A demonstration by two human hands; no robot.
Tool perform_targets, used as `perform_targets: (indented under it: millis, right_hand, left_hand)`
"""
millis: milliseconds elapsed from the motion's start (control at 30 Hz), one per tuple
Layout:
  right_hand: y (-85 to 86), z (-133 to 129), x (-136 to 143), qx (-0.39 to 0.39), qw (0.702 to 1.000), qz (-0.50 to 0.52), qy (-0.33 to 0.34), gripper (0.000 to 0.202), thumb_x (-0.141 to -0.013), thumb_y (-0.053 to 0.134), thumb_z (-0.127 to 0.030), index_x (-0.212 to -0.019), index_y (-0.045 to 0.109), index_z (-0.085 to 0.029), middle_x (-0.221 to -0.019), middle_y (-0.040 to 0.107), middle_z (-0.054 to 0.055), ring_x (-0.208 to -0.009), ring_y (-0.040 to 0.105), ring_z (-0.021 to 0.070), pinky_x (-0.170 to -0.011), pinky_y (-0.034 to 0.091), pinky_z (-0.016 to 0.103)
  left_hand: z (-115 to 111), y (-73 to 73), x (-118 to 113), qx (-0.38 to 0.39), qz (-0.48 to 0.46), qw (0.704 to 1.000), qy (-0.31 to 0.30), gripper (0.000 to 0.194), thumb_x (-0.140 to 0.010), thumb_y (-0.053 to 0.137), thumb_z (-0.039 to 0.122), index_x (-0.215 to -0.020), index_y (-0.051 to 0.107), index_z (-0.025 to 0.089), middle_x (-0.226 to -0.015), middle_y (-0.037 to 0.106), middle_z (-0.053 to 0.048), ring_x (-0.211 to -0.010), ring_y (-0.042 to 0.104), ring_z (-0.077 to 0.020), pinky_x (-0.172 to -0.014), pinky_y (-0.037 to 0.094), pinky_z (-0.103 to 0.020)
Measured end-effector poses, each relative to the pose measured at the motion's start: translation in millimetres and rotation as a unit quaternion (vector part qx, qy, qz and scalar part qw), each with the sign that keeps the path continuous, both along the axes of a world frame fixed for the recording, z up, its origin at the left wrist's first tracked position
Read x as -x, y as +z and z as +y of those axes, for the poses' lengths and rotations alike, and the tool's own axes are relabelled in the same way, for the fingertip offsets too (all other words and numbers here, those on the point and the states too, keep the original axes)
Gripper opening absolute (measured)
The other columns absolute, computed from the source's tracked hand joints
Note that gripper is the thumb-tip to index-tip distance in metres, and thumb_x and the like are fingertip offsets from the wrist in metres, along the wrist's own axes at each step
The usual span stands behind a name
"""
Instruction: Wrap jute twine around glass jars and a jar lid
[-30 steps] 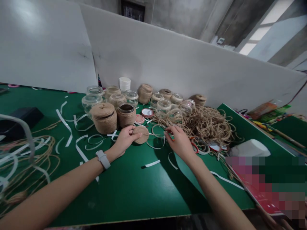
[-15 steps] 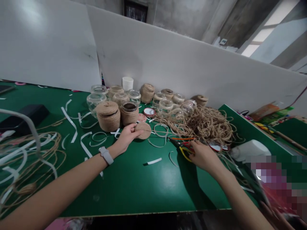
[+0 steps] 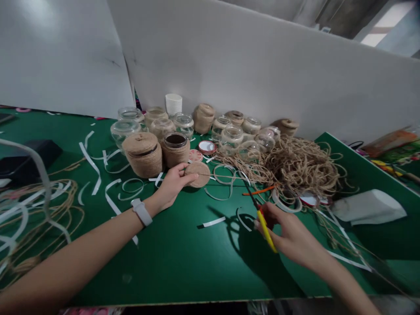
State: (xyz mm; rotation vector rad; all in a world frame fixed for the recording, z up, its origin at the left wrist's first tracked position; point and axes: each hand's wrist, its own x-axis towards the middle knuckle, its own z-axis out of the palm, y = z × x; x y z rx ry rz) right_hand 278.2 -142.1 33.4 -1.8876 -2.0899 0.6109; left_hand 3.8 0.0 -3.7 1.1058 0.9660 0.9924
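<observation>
My left hand (image 3: pixel 173 183) pinches a round lid covered in coiled twine (image 3: pixel 198 175) by its left edge, just above the green table. A strand of twine (image 3: pixel 243 178) runs from the lid to the right, toward a tangled heap of twine (image 3: pixel 295 164). In my right hand (image 3: pixel 288 229) is a pair of scissors (image 3: pixel 266 229) with yellow and red handles, its dark blades pointing up and left beneath the strand. Behind my left hand stand a twine-wrapped jar with a lid (image 3: pixel 142 157) and an open wrapped jar (image 3: pixel 176 151).
Several glass jars (image 3: pixel 231 139) and stacked white cups (image 3: pixel 173 104) stand by the white partition (image 3: pixel 210 57). White strips litter the green table (image 3: pixel 183 258). An orange stick (image 3: pixel 259 190), a tape roll (image 3: pixel 287 202) and a white cup-like object (image 3: pixel 370 208) lie right. A black box (image 3: pixel 29 159) sits left.
My right hand has lifted the scissors off the table near the orange stick and brought them slightly closer to me, blades turned up. My left hand still holds the lid. The view has shifted.
</observation>
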Motion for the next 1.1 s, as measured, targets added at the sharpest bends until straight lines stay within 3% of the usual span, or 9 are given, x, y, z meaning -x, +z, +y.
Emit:
perform_targets:
  millis: [133, 267, 367, 800, 900, 1100]
  right_hand:
    - [-20.4, 23, 27, -0.054, 0.997, -0.061, 0.010, 0.017, -0.091, 0.038, -0.039, -0.085, 0.042, -0.024, -0.068, 0.063, 0.004, -0.059, 0.059, 0.0202, -0.053, 0.035, 0.028]
    - [-26.5, 36, 40, -0.105, 0.976, -0.185, 0.038, 0.031, -0.090, 0.045, -0.052, -0.084, 0.043, -0.022, -0.059, 0.061, 0.003, -0.057, 0.058, 0.0228, -0.062, 0.036, 0.032]
    - [-28.4, 39, 46, -0.102, 0.966, -0.231, 0.049, 0.040, -0.089, 0.042, -0.060, -0.085, 0.044, -0.020, -0.065, 0.064, 0.007, -0.061, 0.062, 0.0252, -0.066, 0.036, 0.034]
    - [-33.2, 58, 59, -0.138, 0.955, -0.262, 0.014, 0.047, -0.092, 0.035, -0.066, -0.083, 0.044, -0.020, -0.067, 0.067, 0.009, -0.062, 0.066, 0.0267, -0.061, 0.032, 0.034]
    - [-29.7, 64, 64, -0.148, 0.949, -0.276, 0.025, 0.050, -0.092, 0.033, -0.066, -0.084, 0.046, -0.019, -0.064, 0.066, 0.008, -0.063, 0.066, 0.0264, -0.062, 0.032, 0.034]
    - [-23.5, 69, 76, -0.153, 0.946, -0.282, 0.056, 0.046, -0.093, 0.037, -0.062, -0.086, 0.049, -0.018, -0.080, 0.070, 0.010, -0.071, 0.068, 0.0246, -0.069, 0.036, 0.034]
  left_hand:
    - [-1, 4.0, -1, 0.040, -0.036, 0.998, 0.019, 0.037, -0.066, 0.078, 0.024, -0.100, 0.064, 0.017, -0.103, 0.073, -0.006, -0.094, 0.069, -0.0183, -0.082, 0.056, -0.028]
    - [-1, 4.4, -1, 0.052, -0.038, 0.997, 0.030, 0.038, -0.066, 0.079, 0.022, -0.101, 0.064, 0.017, -0.101, 0.073, -0.006, -0.093, 0.069, -0.0183, -0.082, 0.056, -0.028]
    - [-1, 4.1, -1, 0.053, -0.040, 0.997, 0.031, 0.038, -0.066, 0.079, 0.023, -0.101, 0.064, 0.017, -0.103, 0.073, -0.006, -0.095, 0.068, -0.0186, -0.082, 0.055, -0.027]
    - [-3, 5.7, -2, 0.059, -0.058, 0.997, 0.003, 0.038, -0.069, 0.078, 0.024, -0.103, 0.063, 0.017, -0.113, 0.071, -0.007, -0.102, 0.067, -0.0193, -0.083, 0.055, -0.026]
    - [-3, 5.6, -2, 0.054, -0.045, 0.997, -0.010, 0.036, -0.070, 0.078, 0.024, -0.102, 0.064, 0.017, -0.110, 0.072, -0.007, -0.101, 0.068, -0.0202, -0.084, 0.056, -0.028]
    - [-3, 2.2, -2, 0.051, -0.052, 0.997, -0.022, 0.035, -0.071, 0.077, 0.022, -0.103, 0.063, 0.017, -0.104, 0.073, -0.005, -0.095, 0.069, -0.0171, -0.085, 0.055, -0.028]
